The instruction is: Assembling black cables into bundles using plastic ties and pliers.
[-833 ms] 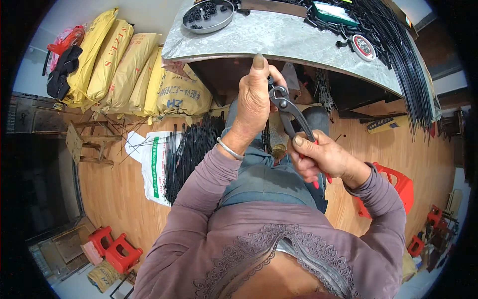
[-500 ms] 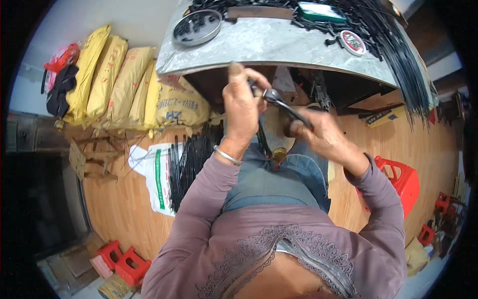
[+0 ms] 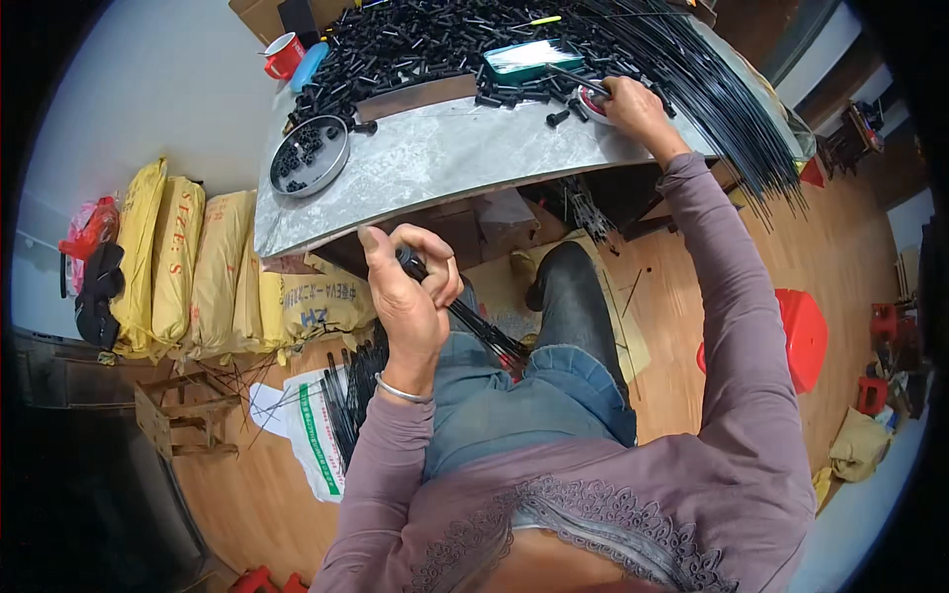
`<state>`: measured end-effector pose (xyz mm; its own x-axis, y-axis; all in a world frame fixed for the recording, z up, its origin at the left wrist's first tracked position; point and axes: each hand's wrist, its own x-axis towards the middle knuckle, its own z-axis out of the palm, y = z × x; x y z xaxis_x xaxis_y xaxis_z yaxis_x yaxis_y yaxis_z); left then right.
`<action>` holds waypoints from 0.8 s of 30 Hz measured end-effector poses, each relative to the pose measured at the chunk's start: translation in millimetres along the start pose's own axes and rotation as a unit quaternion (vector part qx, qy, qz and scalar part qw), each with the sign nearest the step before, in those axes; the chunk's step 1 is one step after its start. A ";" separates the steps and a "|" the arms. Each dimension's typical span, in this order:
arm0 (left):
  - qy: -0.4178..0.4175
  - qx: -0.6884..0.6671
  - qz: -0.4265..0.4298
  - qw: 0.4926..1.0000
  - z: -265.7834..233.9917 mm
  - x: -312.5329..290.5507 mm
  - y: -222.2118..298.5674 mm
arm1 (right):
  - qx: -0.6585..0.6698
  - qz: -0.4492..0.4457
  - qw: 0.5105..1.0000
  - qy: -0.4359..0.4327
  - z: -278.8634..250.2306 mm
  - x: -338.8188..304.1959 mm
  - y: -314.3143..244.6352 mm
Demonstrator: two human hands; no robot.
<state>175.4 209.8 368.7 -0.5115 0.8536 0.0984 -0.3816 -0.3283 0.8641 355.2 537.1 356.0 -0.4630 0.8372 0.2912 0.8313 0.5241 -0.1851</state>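
Observation:
My left hand (image 3: 407, 292) is raised in front of the table's near edge, its fingers curled around a black rounded piece (image 3: 411, 263). Thin black rods (image 3: 484, 326) run from near that hand down toward my lap; whether they join the piece is hidden. Over the tabletop at the right, my right hand (image 3: 638, 111) grips a dark stick-like tool (image 3: 573, 79) whose tip points left toward a green tray (image 3: 529, 59) with white contents. Beneath the right fingers is a small round red-and-white dish (image 3: 589, 102), partly covered.
Loose black plastic pieces (image 3: 415, 44) cover the table's far part, with long black rods (image 3: 722, 99) overhanging at the right. A round metal tray (image 3: 321, 178) and red mug (image 3: 284, 56) stand left. Yellow sacks (image 3: 222, 267) line the wall; a red stool (image 3: 799, 341) is right.
My right hand has moved away from the left, up and over the table to the round dish, carrying the tool. My left hand has lowered leftward. The view has shifted, showing more tabletop.

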 end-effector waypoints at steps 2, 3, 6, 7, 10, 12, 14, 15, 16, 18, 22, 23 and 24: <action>0.004 0.013 -0.004 1.000 -1.0 1.0 -1.8 | -0.008 -0.010 1.000 -0.011 4.8 8.5 2.4; 0.006 0.013 -0.005 1.000 -1.6 1.4 -3.0 | -0.008 -0.011 1.000 -0.012 6.3 11.7 3.5; 0.005 0.024 -0.009 1.000 -3.1 2.5 -5.5 | -0.027 -0.043 0.999 0.013 5.7 13.4 1.6; 0.002 0.014 -0.011 1.000 -3.1 3.1 -6.0 | -0.026 -0.045 0.999 0.011 7.9 15.8 1.9; 0.001 0.002 -0.016 1.000 -5.3 2.9 -6.4 | -0.057 -0.046 0.997 0.009 12.1 22.4 7.4; 0.002 0.000 -0.018 1.000 -7.7 2.3 -7.3 | -0.059 -0.045 0.997 0.016 12.2 23.6 7.3; 0.008 -0.018 -0.025 0.999 -10.6 2.2 -9.6 | -0.040 -0.017 0.998 0.038 10.6 26.3 4.0; 0.010 -0.019 -0.024 0.999 -10.9 1.9 -9.2 | -0.040 -0.019 0.998 0.037 10.4 29.5 5.7; 0.015 -0.021 -0.026 0.999 -10.9 1.7 -8.7 | 0.069 0.019 0.997 0.028 9.3 33.2 8.4; 0.021 -0.024 -0.028 0.999 -12.0 1.1 -8.9 | 0.280 0.095 0.955 -0.013 1.8 31.3 2.4; 0.013 -0.027 -0.022 0.999 -13.5 -3.0 -8.0 | 0.740 0.143 0.629 -0.191 -33.5 -5.2 -35.5; 0.006 -0.021 -0.015 1.000 -13.4 -4.6 -7.6 | 0.799 0.158 0.549 -0.186 -33.0 -17.0 -46.6; 0.009 -0.023 -0.013 1.000 -12.9 -6.6 -8.4 | 0.826 0.159 0.501 -0.203 -32.9 -31.9 -60.4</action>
<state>172.1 201.7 354.5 -0.5145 0.8549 0.0659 -0.4302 -0.3239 0.8427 329.8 473.5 388.7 -0.6909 0.7065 -0.1532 -0.3510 -0.5131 -0.7833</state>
